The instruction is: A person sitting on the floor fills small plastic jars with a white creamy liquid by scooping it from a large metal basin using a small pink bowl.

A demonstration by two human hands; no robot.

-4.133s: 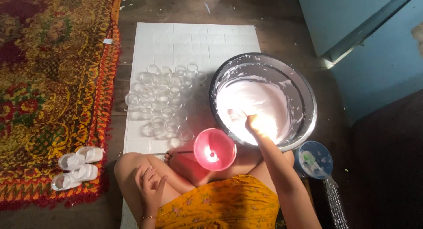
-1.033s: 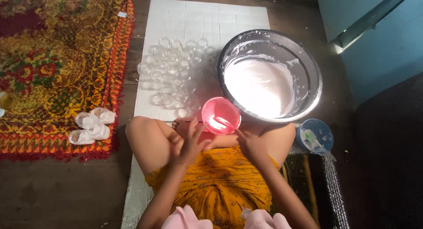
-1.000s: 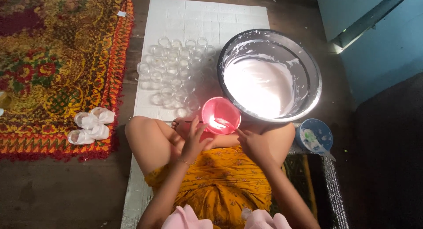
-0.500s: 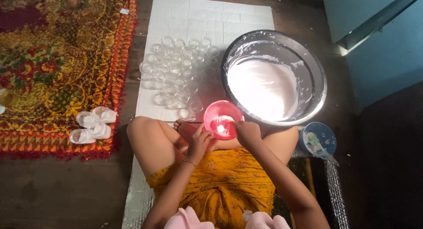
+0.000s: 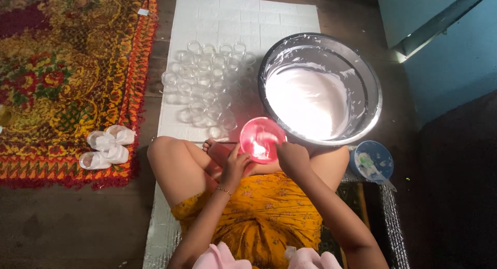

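while both hands grip, pink bowl [image 5: 260, 139] sits between.

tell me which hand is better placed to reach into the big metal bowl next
Right, probably. The right hand sits at the pink cup just below the metal bowl rim; the left hand is farther from it.

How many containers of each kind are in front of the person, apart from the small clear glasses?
Large steel bowl of white liquid: 1
Pink cup, between left hand and right hand: 1
Blue container: 1
Total: 3
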